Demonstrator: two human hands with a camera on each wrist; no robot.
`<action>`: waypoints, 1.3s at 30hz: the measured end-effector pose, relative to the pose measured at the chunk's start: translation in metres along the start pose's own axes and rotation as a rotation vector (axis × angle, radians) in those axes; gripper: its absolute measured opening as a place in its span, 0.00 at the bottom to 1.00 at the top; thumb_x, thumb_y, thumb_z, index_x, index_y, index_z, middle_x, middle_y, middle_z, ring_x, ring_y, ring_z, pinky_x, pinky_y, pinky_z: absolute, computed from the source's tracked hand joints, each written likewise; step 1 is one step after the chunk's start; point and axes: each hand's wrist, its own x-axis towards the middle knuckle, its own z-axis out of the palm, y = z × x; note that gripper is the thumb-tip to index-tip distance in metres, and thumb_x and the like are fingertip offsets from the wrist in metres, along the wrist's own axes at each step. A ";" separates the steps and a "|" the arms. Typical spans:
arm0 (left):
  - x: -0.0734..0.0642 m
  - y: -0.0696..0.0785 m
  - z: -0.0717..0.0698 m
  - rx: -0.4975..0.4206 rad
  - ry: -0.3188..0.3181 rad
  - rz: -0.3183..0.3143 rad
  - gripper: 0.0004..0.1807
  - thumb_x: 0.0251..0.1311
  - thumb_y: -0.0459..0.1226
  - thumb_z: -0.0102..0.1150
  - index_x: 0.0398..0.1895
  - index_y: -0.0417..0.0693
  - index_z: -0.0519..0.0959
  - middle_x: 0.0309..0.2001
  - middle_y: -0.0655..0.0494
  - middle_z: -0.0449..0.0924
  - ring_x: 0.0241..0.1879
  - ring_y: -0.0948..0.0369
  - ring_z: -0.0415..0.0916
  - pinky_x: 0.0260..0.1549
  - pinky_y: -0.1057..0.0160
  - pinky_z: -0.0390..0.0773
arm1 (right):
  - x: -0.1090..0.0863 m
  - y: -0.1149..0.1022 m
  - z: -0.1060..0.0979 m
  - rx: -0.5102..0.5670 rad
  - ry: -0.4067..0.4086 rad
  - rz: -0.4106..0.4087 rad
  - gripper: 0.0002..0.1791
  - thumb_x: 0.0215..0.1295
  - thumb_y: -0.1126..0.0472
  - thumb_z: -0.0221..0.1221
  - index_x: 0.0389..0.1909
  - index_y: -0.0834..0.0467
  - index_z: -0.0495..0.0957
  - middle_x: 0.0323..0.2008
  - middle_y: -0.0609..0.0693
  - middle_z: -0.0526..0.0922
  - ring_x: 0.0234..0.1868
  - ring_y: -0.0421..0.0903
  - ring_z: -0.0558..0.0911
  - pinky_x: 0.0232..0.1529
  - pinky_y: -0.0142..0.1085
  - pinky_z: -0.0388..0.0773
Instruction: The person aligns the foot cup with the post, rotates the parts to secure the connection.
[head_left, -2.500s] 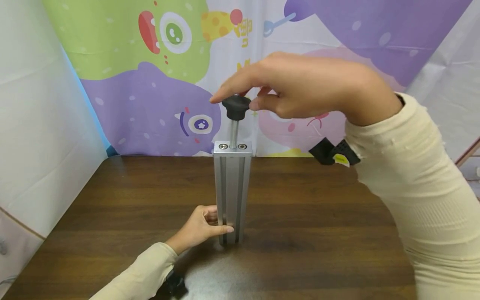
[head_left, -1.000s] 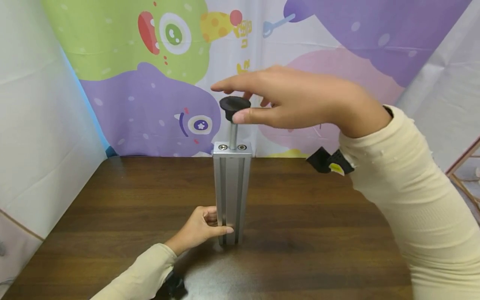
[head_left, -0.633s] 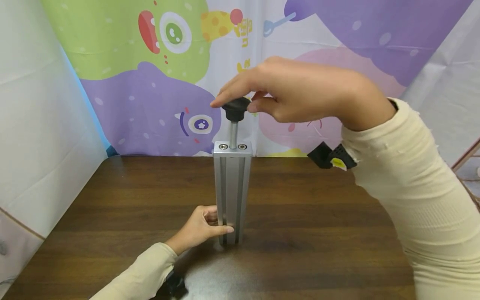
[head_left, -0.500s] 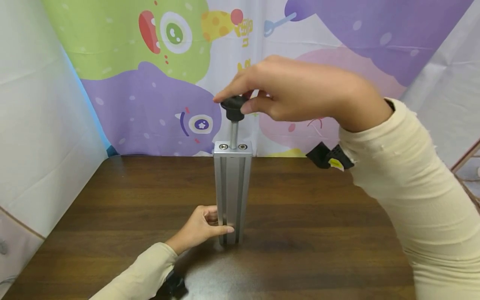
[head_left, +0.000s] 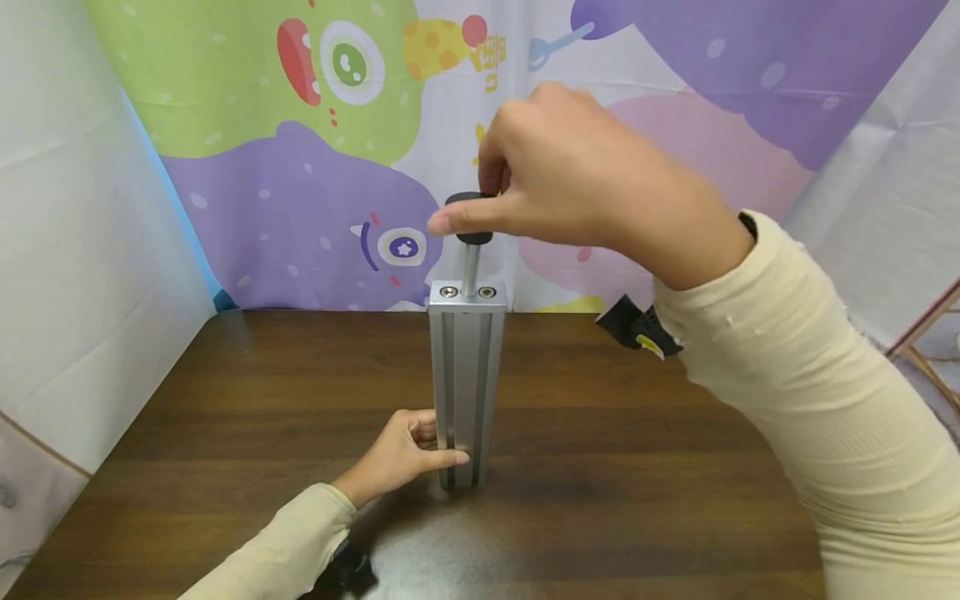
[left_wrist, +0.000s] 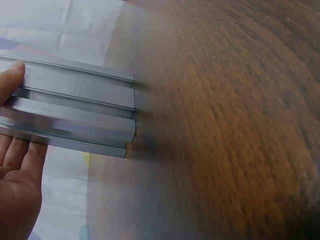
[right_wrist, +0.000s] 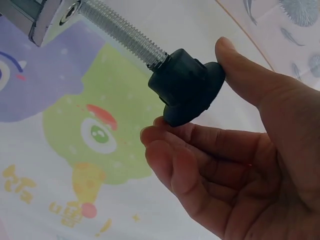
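Note:
An aluminium profile stands upright on the wooden table, with two screws in its top end plate. From that plate rises a threaded rod topped by a black levelling foot. My left hand grips the profile near its base, thumb on the front face; the left wrist view shows its fingers on the other side of the profile. Up top, my right hand pinches the levelling foot at its disc. In the right wrist view the thumb touches one edge and curled fingertips the opposite edge.
The dark wood table spreads around the profile. Behind it hangs a cartoon-printed curtain, with white fabric at the left. Black wrist-worn devices sit under both sleeves.
My right hand has turned around the levelling foot back and forth; its thumb now reaches further left across the foot, and the index finger has drawn back behind it. The left hand stays put.

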 end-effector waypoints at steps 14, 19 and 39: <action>-0.001 -0.003 -0.002 0.016 0.002 -0.016 0.20 0.51 0.31 0.70 0.47 0.31 0.79 0.38 0.40 0.85 0.39 0.59 0.84 0.41 0.64 0.82 | -0.003 0.003 0.007 0.044 -0.007 -0.020 0.29 0.62 0.31 0.52 0.24 0.52 0.83 0.19 0.44 0.80 0.23 0.43 0.77 0.28 0.35 0.73; -0.001 -0.002 -0.002 0.008 -0.002 -0.003 0.20 0.51 0.30 0.70 0.47 0.30 0.79 0.38 0.39 0.85 0.39 0.59 0.84 0.40 0.64 0.82 | 0.005 0.033 0.018 0.125 -0.063 -0.250 0.28 0.66 0.30 0.45 0.54 0.41 0.78 0.46 0.35 0.82 0.39 0.34 0.80 0.43 0.36 0.77; 0.000 -0.002 -0.001 0.027 0.003 0.004 0.20 0.51 0.31 0.70 0.47 0.31 0.79 0.38 0.40 0.85 0.39 0.60 0.84 0.41 0.64 0.82 | 0.004 0.015 0.008 0.070 -0.071 -0.230 0.17 0.65 0.43 0.58 0.41 0.51 0.85 0.28 0.39 0.83 0.26 0.36 0.78 0.32 0.29 0.74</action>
